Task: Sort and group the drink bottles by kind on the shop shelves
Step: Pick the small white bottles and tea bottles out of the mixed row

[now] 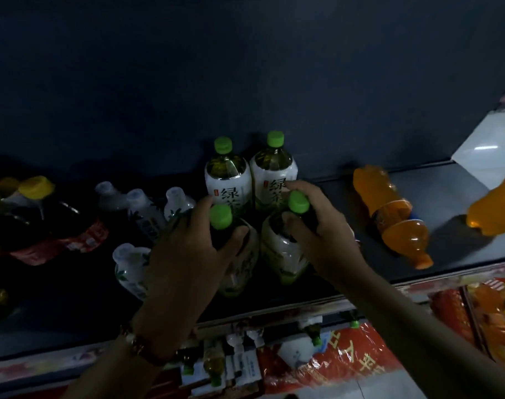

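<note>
green teas: four together mid-shelf (435,180), two at back | left hand (185,249) wraps front-left green tea (239,263), right hand (317,226) grips front-right green tea (286,254) | todo imo: orange sodas (395,214) lying flat at right, not grouped yet

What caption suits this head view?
Both hands, left hand and right hand, each grip a green-capped tea bottle on a dark shelf.

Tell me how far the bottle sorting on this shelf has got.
Done: two green tea bottles stand side by side at the back, and the dark yellow-capped bottles are grouped on the left. In hand: the left hand and right hand each grip a green-capped bottle in front of that pair. Left: the orange soda bottle lies on its side, and another is tipped further right.
</note>
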